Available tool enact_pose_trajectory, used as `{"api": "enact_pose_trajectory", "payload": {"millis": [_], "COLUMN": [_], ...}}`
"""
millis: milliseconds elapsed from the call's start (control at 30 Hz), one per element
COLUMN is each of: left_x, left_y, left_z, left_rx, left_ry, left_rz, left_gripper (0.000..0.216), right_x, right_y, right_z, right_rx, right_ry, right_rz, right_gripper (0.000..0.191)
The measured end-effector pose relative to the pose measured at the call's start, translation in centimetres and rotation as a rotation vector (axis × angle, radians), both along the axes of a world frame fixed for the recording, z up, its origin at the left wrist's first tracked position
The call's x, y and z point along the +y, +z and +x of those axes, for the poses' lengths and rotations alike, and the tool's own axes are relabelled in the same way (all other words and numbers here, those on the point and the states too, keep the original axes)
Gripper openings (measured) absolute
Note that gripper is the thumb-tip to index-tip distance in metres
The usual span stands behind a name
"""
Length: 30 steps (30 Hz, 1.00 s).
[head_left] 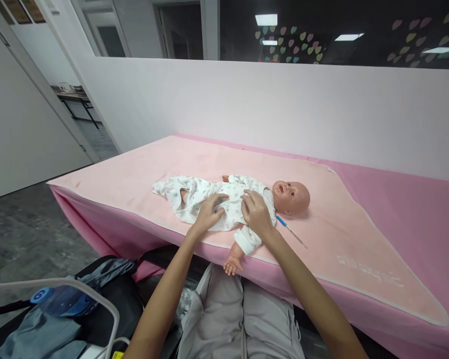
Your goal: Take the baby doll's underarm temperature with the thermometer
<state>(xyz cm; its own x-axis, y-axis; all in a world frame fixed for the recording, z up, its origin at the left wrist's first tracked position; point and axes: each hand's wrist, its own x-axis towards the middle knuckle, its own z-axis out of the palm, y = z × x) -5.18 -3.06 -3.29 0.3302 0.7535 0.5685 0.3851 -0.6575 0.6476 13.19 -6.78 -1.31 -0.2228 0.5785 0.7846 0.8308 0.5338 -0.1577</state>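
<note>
A baby doll [290,196] in a white printed romper [198,192] lies on its back on a pale pink blanket [322,219], head to the right. My left hand [209,212] rests on the doll's belly with fingers curled on the romper fabric. My right hand [256,212] presses on the doll's chest, fingers bent into the cloth. One doll arm [236,257] hangs over the table's front edge. A thin thermometer with a blue tip [290,230] lies on the blanket just right of my right hand.
The table is covered in darker pink cloth [415,199] and stands against a white wall. At lower left a cart rail [97,299] holds a blue-capped bottle [65,300] and grey fabric [45,334]. An open doorway [82,114] is at the left.
</note>
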Motion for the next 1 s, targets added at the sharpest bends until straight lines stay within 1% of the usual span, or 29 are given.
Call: {"api": "enact_pose_trajectory", "payload": {"millis": [100,167,267,333,400,467,533,633,700,767,833,933,1000], "left_x": [0.0,0.0,0.1,0.2,0.2,0.1,0.0,0.0,0.0,0.0,0.1,0.0,-0.2], "left_y": [0.0,0.0,0.0,0.0,0.1,0.1,0.1,0.2,0.2,0.1,0.1,0.1,0.2], "left_z": [-0.1,-0.1,-0.1,-0.1,-0.1,-0.1,-0.1,-0.1,-0.1,-0.1,-0.2,-0.2,-0.2], "left_rx": [-0.01,-0.017,-0.013,-0.008,-0.009,-0.014,-0.021,-0.031,-0.031,-0.028,-0.024,-0.027,-0.036], "left_ry": [-0.005,-0.007,-0.009,-0.005,-0.005,-0.011,-0.019,-0.027,-0.024,-0.022,-0.024,-0.019,-0.016], "left_rz": [-0.013,-0.01,-0.001,0.002,0.007,0.013,0.014,0.014,0.017,0.023,0.026,0.031,0.031], "left_gripper": [0.046,0.045,0.043,0.042,0.042,0.041,0.04,0.038,0.037,0.036,0.036,0.035,0.035], "right_x": [-3.0,-5.6,-9.1,-10.7,-11.7,-12.3,-12.6,-12.4,-11.6,-10.5,-9.4,-8.4,-8.4], "right_y": [-0.2,-1.0,-3.0,-4.0,-4.3,-3.5,-1.9,1.1,2.4,2.8,2.3,1.4,2.1], "right_z": [2.5,4.8,8.4,10.2,11.3,11.8,11.8,11.7,11.4,10.7,9.8,8.6,8.9], "right_rx": [0.145,0.19,0.086,0.002,-0.035,0.007,0.144,0.37,0.423,0.405,0.331,0.152,0.093], "right_ry": [-0.175,-0.335,-0.641,-0.737,-0.744,-0.725,-0.707,-0.65,-0.61,-0.561,-0.51,-0.488,-0.38], "right_rz": [0.033,-0.031,-0.192,-0.293,-0.369,-0.413,-0.429,-0.414,-0.402,-0.437,-0.539,-0.663,-0.718], "right_gripper": [0.022,0.021,0.021,0.022,0.022,0.024,0.025,0.026,0.027,0.03,0.041,0.052,0.054]}}
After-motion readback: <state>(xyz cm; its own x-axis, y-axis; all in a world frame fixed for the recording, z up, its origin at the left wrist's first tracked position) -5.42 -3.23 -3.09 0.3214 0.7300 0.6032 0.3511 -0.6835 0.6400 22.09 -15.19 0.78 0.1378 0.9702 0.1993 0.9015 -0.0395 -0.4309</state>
